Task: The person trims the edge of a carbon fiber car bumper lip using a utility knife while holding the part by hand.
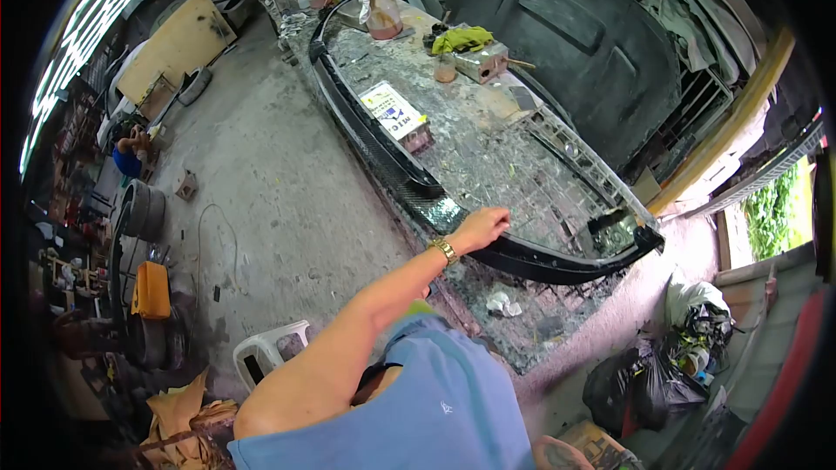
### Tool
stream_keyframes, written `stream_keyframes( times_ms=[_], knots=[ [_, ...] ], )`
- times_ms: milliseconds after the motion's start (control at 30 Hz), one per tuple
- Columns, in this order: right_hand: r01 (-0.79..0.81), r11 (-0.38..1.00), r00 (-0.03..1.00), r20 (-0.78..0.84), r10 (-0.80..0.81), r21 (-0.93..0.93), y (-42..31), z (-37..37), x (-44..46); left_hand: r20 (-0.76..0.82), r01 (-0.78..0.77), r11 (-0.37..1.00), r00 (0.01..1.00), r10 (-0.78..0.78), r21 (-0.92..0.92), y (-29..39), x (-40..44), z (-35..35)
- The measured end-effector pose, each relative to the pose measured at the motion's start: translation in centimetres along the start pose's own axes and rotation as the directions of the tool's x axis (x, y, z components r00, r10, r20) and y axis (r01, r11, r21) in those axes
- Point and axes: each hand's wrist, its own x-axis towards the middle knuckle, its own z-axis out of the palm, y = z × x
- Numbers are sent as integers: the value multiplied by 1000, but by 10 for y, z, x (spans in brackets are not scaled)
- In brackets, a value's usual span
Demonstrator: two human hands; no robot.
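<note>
A long, curved, glossy black car bumper lip with a carbon-fibre weave [429, 205] lies along the workbench [488, 178]. My left hand [483, 228], with a gold watch at its wrist, is over the near section of this lip. Its fingers are curled together, and whatever they may hold is hidden. I cannot tell whether the hand touches the lip. Just beyond the hand is the bench's stained, scraped top. Only a bit of my right arm shows at the bottom edge; my right hand is out of view.
The bench holds a rectangular tin [394, 110], a jug of pinkish liquid [383, 13], a metal box [482, 63] and a yellow-green cloth [462, 39]. A white plastic chair [266, 351] stands left, black rubbish bags [644, 387] right. Another person [129, 152] is far left.
</note>
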Motion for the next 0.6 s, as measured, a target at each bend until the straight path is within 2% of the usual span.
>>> stream_keyframes(
  times_ms=[133, 200, 267, 333, 367, 400, 433, 500, 567, 600],
  knots=[
    [73, 997, 997, 7, -73, -16, -37, -5, -4, -57, -24, 1000, 998, 24, -2, 8, -5, 8],
    [108, 994, 994, 1, -108, -20, -54, -10, -7, -138, 8, 1000, 990, -9, -11, 2, -10, 16],
    [137, 990, 990, -40, -138, -35, -67, -18, -9, -122, 97, 992, 987, -106, -82, 2, -10, 17],
    [158, 985, 969, -181, -169, -75, -72, -30, -21, -86, 174, 975, 979, -187, -139, 1, -11, 15],
    [152, 983, 923, -340, -180, -107, -68, -31, -24, -73, 157, 979, 983, -167, -129, 0, -10, 14],
    [164, 974, 830, -511, -223, -159, -63, -31, -31, -124, 142, 980, 979, -160, -139, -2, -10, 13],
    [-88, 982, 966, -256, 42, -168, -55, -51, -30, -164, 127, 980, 975, -152, -153, -4, -8, 15],
    [-239, 920, 805, -593, 8, -312, -36, -55, -75, -108, 176, 949, 972, -210, -262, 1, -4, 7],
    [-473, 825, 688, -715, 127, -309, -28, -65, -108, -79, 116, 967, 987, -137, -228, -7, 2, 4],
    [-470, 824, 672, -734, 99, -318, -23, -68, -124, -31, 118, 975, 992, -126, -190, -11, 4, 1]
  ],
)
